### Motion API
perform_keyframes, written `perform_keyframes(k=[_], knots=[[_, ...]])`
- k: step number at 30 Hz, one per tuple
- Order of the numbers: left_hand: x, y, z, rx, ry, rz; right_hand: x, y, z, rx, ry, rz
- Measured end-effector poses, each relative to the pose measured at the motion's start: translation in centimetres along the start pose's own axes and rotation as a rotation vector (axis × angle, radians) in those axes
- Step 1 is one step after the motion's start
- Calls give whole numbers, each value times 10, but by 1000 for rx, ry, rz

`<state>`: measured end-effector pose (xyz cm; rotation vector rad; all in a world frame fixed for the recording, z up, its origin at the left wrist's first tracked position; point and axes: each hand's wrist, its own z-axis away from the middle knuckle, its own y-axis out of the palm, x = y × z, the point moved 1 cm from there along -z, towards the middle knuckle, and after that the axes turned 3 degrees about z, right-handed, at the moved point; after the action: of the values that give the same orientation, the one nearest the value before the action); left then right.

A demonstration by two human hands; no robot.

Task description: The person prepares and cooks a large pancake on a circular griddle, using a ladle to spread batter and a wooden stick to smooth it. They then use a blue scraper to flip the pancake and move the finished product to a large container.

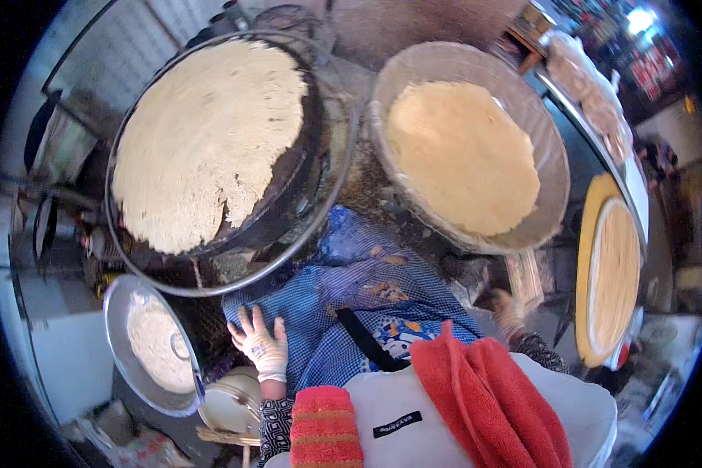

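My left hand point(260, 345), in a pale fingerless wrap or glove, rests with spread fingers on my blue checked apron point(327, 327) and holds nothing. To the right, my right hand point(508, 313) is blurred and hangs low beside a piece of wood point(525, 278); its fingers are hard to make out. Ahead on the left, a large thin sheet of pale batter or flatbread point(210, 134) covers most of a round dark griddle point(292, 175), with a ragged gap near its front edge. A plastic-lined basin point(544, 146) at the right contains a flattened mass of yellowish dough point(462, 158).
A metal ring point(336, 202) surrounds the griddle. At the lower left stand a metal basin point(114, 333) of whitish flour or meal and a pale bucket point(228, 403). On the right are a round woven-looking board point(617, 281) with a yellow rim and a tray bearing a plastic-bagged item point(591, 93).
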<state>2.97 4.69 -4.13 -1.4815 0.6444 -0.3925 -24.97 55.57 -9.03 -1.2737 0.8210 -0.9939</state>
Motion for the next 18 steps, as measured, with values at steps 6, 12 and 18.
perform_keyframes(k=[6,12,18], knots=[[-8,-14,-7,24,33,-11,-106,43,-35,-253,690,-226],[-4,-10,-18,-11,-8,74,-41,49,-82,185,727,41],[60,-53,-78,-282,5,27,-59,47,-75,-186,623,-171]])
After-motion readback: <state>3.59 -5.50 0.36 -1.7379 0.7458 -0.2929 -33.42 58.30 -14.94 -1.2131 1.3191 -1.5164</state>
